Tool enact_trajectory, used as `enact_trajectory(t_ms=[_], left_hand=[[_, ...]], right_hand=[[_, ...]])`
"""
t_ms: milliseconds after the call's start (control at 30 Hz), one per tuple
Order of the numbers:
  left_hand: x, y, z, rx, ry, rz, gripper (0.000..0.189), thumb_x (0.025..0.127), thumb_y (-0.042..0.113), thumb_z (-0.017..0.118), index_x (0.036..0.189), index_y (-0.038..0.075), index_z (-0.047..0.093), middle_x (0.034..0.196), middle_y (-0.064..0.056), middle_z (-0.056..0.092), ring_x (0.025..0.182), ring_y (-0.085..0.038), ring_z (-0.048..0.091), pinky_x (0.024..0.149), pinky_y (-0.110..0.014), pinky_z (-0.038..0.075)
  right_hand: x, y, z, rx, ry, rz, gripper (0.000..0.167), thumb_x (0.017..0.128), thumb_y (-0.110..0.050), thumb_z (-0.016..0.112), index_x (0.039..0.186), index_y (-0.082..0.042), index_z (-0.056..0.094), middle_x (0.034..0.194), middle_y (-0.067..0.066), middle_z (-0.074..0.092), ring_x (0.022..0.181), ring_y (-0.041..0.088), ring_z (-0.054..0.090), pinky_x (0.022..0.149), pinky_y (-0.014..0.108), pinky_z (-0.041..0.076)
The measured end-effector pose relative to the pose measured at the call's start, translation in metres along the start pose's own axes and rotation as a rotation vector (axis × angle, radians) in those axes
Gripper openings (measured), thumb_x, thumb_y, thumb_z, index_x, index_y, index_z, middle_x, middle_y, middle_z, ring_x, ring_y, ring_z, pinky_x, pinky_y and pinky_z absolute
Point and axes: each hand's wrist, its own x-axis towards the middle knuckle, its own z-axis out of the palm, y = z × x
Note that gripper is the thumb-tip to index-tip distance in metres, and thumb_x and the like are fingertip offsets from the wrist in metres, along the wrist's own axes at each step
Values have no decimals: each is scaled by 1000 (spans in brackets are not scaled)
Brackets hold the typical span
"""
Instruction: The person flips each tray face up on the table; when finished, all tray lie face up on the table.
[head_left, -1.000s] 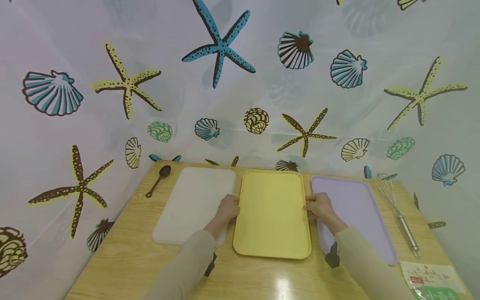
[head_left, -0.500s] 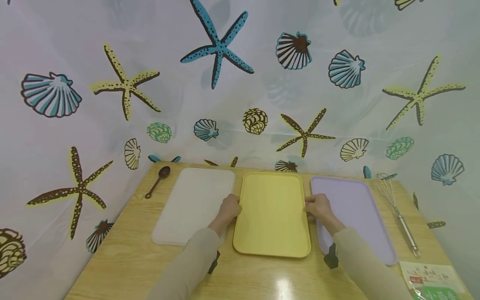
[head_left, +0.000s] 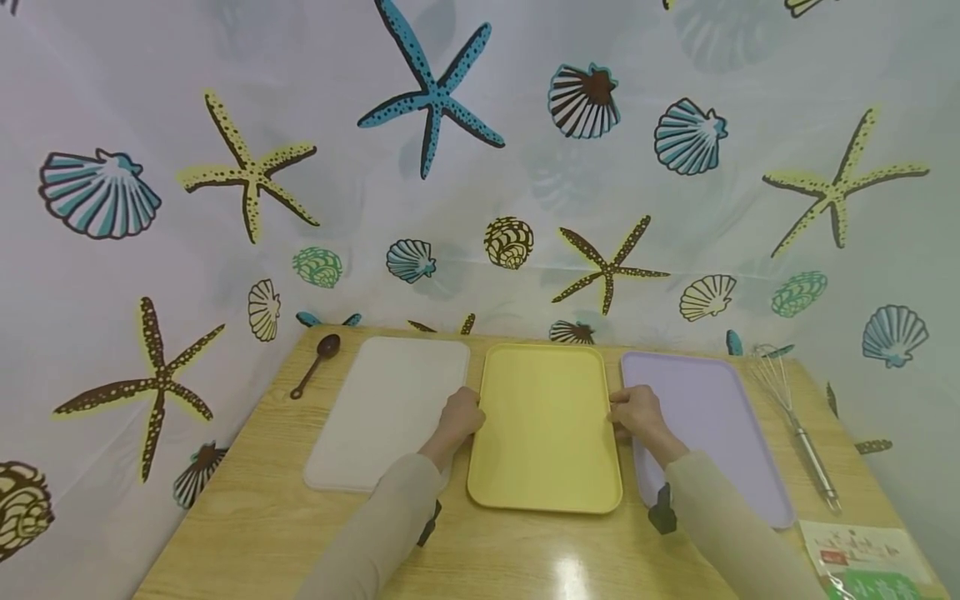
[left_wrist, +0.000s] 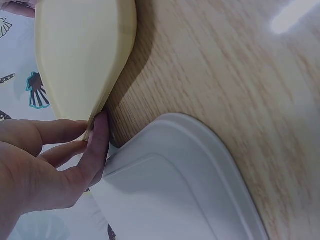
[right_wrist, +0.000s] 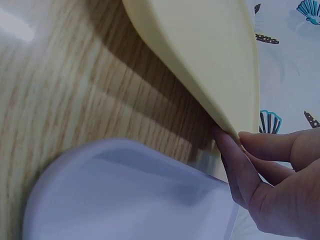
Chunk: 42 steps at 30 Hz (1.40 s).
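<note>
A yellow rectangular tray (head_left: 549,433) lies between a white tray (head_left: 390,408) and a lilac tray (head_left: 705,425). My left hand (head_left: 456,421) pinches its left rim between thumb and fingers, fingertips under the edge. On the opposite rim my right hand (head_left: 637,417) does the same. In the left wrist view the left hand (left_wrist: 60,155) grips the yellow edge above the white tray's corner. The right wrist view has the right hand (right_wrist: 275,170) pinching the other edge beside the lilac tray, and a shadow falls on the wood under the yellow tray.
A dark brown spoon (head_left: 318,363) lies at the far left of the wooden table (head_left: 225,517). To the right are a whisk (head_left: 801,433) and a printed packet (head_left: 862,558). Behind hangs a curtain (head_left: 465,275) with starfish and shells.
Over the last second the yellow tray has shifted very slightly, its near edge a little farther from me. Both hands keep their grip on its sides.
</note>
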Motion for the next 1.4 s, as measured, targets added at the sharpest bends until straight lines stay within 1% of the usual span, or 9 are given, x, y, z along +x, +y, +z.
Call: enact_trajectory(t_ms=[267,433,533,700,833,1000,1067,1267,1400], left_hand=[[-1,3,0,25,-4,15,29,71,-14,43,59,10,34,58,-3,36,49,-14,34,40,-19,26],[-2,5,-2,14,-4,-13,30,72,-15,43,58,10,33,56,-3,37,47,-14,34,39,-19,25],[-2,7,-2,29,-9,-18,29,73,-14,43,60,10,34,57,-2,36,48,-14,33,40,-20,24],[-3,9,-3,28,-55,-36,23,79,-14,44,68,6,47,59,-2,39,49,-13,36,41,-19,29],[-3,10,-3,25,-69,-52,21,81,-15,44,72,3,51,59,-2,40,48,-12,37,41,-19,29],[-1,9,0,40,-66,-44,18,81,-14,44,81,-1,55,62,-3,40,50,-13,37,42,-19,29],[-2,7,1,46,-57,-40,17,81,-14,44,80,0,54,62,-3,40,50,-13,37,42,-19,29],[-8,4,-1,52,-13,-11,24,78,-11,45,65,8,41,58,-2,37,48,-13,35,41,-21,28],[-17,2,-5,90,6,57,15,81,-8,45,73,4,50,60,-4,43,48,-12,35,41,-21,28]], right_hand=[[3,7,1,-71,12,-20,40,76,13,63,116,19,59,115,37,58,70,32,70,54,30,59],[4,9,3,-135,46,-66,34,71,15,64,105,16,65,103,32,65,69,27,69,53,28,58],[3,6,4,-170,61,-83,33,70,16,64,103,17,66,98,31,66,69,30,69,52,28,58],[0,2,5,-236,32,-78,38,75,17,64,113,20,59,112,36,60,76,35,70,53,26,58],[0,2,6,-294,47,-103,38,75,16,64,112,19,60,115,35,59,81,35,70,63,30,60],[0,3,6,-355,56,-127,37,75,14,65,111,19,60,117,34,59,101,43,64,82,43,57],[0,3,7,-368,56,-126,37,75,13,65,111,18,61,114,34,61,103,44,63,84,45,56],[-3,1,9,-374,53,-129,38,73,13,64,110,18,62,107,31,65,88,38,68,76,41,59],[-5,-1,12,-383,69,-160,38,72,16,54,110,19,61,104,32,65,64,24,64,60,31,58]])
